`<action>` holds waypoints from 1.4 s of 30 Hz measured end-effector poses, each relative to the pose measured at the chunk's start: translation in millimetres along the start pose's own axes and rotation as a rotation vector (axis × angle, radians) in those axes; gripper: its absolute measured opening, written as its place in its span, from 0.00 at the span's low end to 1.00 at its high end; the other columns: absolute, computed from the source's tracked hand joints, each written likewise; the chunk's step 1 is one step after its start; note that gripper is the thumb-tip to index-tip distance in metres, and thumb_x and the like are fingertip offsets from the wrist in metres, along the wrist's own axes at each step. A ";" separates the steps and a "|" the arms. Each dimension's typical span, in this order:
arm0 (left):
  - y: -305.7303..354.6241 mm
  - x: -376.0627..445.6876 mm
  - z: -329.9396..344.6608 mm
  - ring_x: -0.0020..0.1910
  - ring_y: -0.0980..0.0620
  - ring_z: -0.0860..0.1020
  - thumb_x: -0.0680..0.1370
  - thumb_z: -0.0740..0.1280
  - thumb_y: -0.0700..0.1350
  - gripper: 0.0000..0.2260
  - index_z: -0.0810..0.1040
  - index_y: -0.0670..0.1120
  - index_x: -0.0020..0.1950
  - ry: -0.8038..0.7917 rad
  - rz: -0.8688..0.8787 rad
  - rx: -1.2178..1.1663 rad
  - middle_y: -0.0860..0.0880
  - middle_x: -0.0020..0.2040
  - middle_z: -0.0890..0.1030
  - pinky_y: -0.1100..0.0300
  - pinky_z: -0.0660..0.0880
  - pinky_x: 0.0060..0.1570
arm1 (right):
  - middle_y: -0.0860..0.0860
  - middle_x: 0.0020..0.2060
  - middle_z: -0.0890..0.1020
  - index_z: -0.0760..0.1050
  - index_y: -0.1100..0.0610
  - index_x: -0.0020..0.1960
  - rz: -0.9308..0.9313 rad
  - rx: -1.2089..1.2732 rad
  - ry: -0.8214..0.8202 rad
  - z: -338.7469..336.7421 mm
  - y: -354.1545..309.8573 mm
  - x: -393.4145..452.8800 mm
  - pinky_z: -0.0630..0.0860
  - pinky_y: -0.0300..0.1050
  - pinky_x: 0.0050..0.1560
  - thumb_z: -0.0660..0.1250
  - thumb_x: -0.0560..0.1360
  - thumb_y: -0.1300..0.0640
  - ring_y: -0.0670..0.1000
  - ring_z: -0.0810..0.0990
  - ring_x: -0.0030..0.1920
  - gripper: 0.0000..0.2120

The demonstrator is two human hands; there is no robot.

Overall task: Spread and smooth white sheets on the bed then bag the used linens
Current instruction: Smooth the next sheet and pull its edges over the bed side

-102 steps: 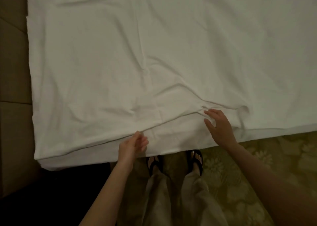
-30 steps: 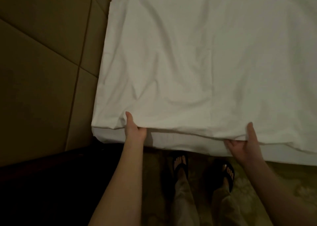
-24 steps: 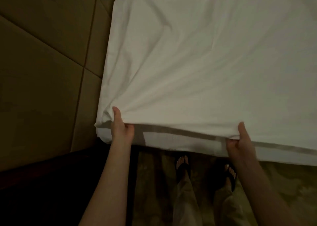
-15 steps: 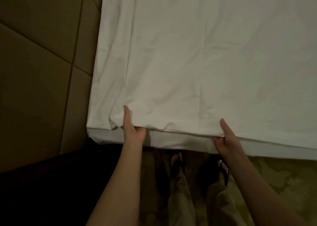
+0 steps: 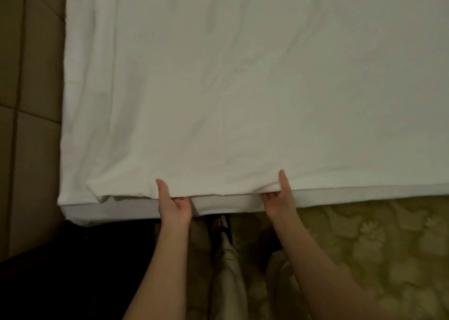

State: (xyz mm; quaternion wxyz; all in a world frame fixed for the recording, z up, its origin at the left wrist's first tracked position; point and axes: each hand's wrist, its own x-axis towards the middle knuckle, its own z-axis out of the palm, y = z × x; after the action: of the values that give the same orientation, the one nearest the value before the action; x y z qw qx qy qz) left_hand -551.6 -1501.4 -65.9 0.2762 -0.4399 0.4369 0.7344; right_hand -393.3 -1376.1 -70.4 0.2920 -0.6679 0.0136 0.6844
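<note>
A white sheet (image 5: 243, 96) lies spread over the bed, mostly flat with faint creases. Its near hem runs along the mattress edge (image 5: 228, 204), which shows as a paler band below. My left hand (image 5: 173, 204) pinches the hem, thumb on top and fingers tucked underneath. My right hand (image 5: 279, 195) grips the hem the same way, a little to the right, where the cloth bunches slightly under the thumb. A small fold sits at the sheet's near left corner (image 5: 97, 193).
A padded panelled wall (image 5: 29, 100) borders the bed on the left. Dark furniture or floor (image 5: 73, 271) lies at lower left. Patterned carpet (image 5: 376, 246) spreads to the right. My legs and sandalled foot (image 5: 222, 227) stand close to the bed.
Both hands kept hold of the hem while the sheet was pulled taut and settled flatter. The hands now sit closer together, and the view has shifted slightly right.
</note>
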 end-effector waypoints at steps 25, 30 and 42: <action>-320.9 -104.9 90.5 0.46 0.58 0.79 0.78 0.65 0.58 0.20 0.74 0.49 0.66 0.179 0.012 0.067 0.53 0.61 0.80 0.65 0.76 0.53 | 0.58 0.56 0.80 0.76 0.62 0.57 -0.033 -0.014 0.044 -162.2 -324.7 102.9 0.81 0.43 0.42 0.71 0.73 0.58 0.53 0.80 0.50 0.15; -356.2 -135.6 121.8 0.49 0.50 0.79 0.80 0.64 0.53 0.13 0.77 0.47 0.58 0.010 -0.072 0.132 0.47 0.56 0.81 0.54 0.73 0.59 | 0.54 0.55 0.82 0.76 0.58 0.63 -0.068 0.096 0.001 -153.1 -373.0 112.6 0.77 0.50 0.59 0.72 0.74 0.52 0.53 0.81 0.53 0.20; -397.0 -143.2 126.1 0.48 0.57 0.78 0.77 0.68 0.52 0.16 0.75 0.47 0.62 0.102 -0.022 0.168 0.50 0.56 0.81 0.60 0.70 0.62 | 0.56 0.62 0.77 0.72 0.61 0.66 0.017 0.084 0.019 -186.5 -357.6 138.5 0.79 0.47 0.55 0.64 0.79 0.58 0.53 0.79 0.53 0.17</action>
State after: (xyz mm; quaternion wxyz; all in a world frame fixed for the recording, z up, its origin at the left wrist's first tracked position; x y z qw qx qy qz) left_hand -223.1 -1208.0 -67.9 0.2975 -0.4566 0.5055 0.6690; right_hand -66.2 -1102.9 -85.3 0.3138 -0.6614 0.0505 0.6793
